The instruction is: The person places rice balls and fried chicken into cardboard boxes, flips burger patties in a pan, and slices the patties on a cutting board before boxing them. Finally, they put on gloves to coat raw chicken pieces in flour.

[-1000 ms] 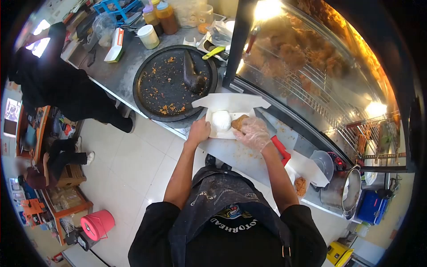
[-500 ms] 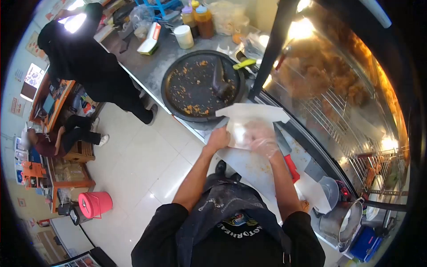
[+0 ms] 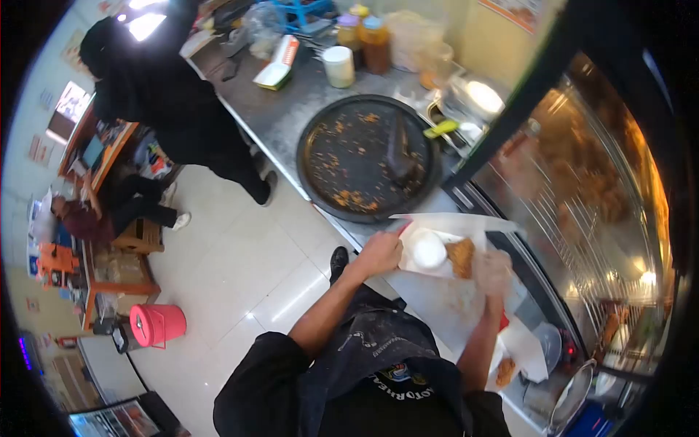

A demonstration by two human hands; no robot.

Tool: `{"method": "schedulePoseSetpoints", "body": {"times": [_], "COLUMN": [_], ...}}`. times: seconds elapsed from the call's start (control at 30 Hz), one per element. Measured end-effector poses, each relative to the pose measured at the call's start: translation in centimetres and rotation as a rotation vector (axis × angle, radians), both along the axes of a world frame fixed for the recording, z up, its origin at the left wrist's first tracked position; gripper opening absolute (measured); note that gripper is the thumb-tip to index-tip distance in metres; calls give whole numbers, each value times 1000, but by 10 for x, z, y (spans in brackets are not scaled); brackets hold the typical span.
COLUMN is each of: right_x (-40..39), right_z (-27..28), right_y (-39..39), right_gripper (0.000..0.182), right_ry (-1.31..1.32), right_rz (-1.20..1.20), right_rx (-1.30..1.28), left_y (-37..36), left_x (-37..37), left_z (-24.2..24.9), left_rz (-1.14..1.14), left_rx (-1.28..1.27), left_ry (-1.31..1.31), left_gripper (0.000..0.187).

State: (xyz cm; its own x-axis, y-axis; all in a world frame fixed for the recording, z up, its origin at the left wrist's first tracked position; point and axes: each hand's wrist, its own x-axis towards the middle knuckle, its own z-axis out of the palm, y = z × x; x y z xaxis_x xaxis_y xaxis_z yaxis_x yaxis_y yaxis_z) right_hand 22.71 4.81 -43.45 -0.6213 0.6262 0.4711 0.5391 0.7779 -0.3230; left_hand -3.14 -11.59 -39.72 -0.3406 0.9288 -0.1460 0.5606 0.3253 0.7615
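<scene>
An open white takeaway box (image 3: 462, 223) lies at the counter's front edge, with a round white item (image 3: 428, 250) and a brown fried piece (image 3: 460, 256) inside. My left hand (image 3: 381, 253) is closed on the box's left side. At the box's right end is my right hand (image 3: 494, 273), in a clear glove, blurred by motion, its fingers not readable. Behind the box sits a round black tray (image 3: 349, 156) with crumbs and a dark tool on it. Another white box (image 3: 526, 348) with a fried piece (image 3: 505, 372) stands to the right.
A glass display case (image 3: 561, 197) with fried food rises at the right. Sauce bottles (image 3: 375, 45) and a white tub (image 3: 338, 67) stand at the back. A person in black (image 3: 175, 102) stands left; another (image 3: 91, 218) sits farther off. A pink bucket (image 3: 158, 325) is on the floor.
The box interior now shows a round white item and a fried piece, where my right hand was before. My right hand has moved right to the box's end. The camera view has shifted.
</scene>
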Motion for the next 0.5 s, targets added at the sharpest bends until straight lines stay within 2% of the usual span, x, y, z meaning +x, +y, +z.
{"method": "schedulePoseSetpoints", "body": {"times": [0.07, 0.17, 0.23, 0.3, 0.37, 0.43, 0.5], "right_x": [-48, -128, -191, -244, -280, -293, -290], "right_z": [93, 140, 153, 157, 164, 155, 137], "right_y": [-15, -38, -43, -37, -43, -49, -51], "right_gripper": [23, 26, 26, 26, 26, 26, 26], "right_ry": [-236, -114, 2, 191, 204, 183, 146], "right_rz": [-31, -111, -118, 52, 30, 17, -9], "right_rx": [-271, -426, -440, -514, -582, -666, -738], "left_y": [-16, -37, -52, -66, -76, -79, -73], "left_x": [-27, -99, -163, -220, -279, -329, -361], "left_z": [41, 54, 59, 76, 71, 59, 55], "left_rz": [110, 160, 156, 261, 402, 649, 670], "left_rx": [57, 267, 370, 274, 253, 221, 328], "left_ry": [-322, -149, -117, -242, -183, -224, 71], "left_gripper": [44, 38, 34, 30, 30, 30, 29]}}
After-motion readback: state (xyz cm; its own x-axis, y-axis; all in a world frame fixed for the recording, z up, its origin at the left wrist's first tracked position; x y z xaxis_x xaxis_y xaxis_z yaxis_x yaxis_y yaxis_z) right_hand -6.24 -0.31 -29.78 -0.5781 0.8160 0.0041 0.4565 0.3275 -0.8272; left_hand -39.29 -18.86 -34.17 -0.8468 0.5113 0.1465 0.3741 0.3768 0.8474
